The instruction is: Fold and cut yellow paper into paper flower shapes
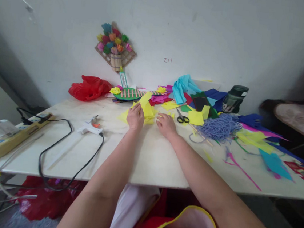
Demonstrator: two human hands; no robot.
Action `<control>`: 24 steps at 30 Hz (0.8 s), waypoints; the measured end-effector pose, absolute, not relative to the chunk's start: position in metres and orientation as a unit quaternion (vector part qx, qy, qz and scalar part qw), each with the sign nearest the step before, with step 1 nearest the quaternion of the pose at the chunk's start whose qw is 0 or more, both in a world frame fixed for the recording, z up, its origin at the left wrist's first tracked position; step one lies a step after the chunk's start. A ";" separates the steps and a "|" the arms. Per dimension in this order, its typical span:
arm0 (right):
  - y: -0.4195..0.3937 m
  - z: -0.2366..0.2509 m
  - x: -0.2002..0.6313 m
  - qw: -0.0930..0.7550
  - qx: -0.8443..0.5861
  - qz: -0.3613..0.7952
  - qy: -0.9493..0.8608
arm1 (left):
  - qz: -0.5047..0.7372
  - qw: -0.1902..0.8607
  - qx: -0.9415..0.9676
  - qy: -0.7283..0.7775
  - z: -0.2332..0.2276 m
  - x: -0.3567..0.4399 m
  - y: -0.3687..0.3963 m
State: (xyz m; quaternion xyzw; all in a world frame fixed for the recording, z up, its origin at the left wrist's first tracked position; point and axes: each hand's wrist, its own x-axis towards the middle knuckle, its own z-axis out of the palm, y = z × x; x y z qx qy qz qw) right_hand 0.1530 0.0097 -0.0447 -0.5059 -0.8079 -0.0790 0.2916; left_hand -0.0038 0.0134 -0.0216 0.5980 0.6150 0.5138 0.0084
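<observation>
Sheets of yellow crepe paper (148,110) lie in a loose pile at the middle of the white table. My left hand (135,116) is closed on the left part of this paper, with a piece standing up past its fingertips. Just right of the pile, my right hand (166,125) rests low over the tabletop, its fingers bent and a little apart beside small yellow scraps. Black-handled scissors (182,118) lie beyond the right hand. Behind the paper sits a green oval craft piece (129,94) with pink strips and yellow paper flowers.
At left are a white glue gun (91,128), its black cord and a power strip (15,135). A red plastic bag (90,88) lies at the back. Rightward are purple shredded strands (219,127), a dark bottle (234,99) and coloured paper. A paper-flower decoration (116,46) hangs on the wall.
</observation>
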 end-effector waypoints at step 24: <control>0.011 -0.026 0.164 0.581 -0.427 0.568 -0.396 | 0.632 0.449 0.504 0.381 -0.023 0.013 0.012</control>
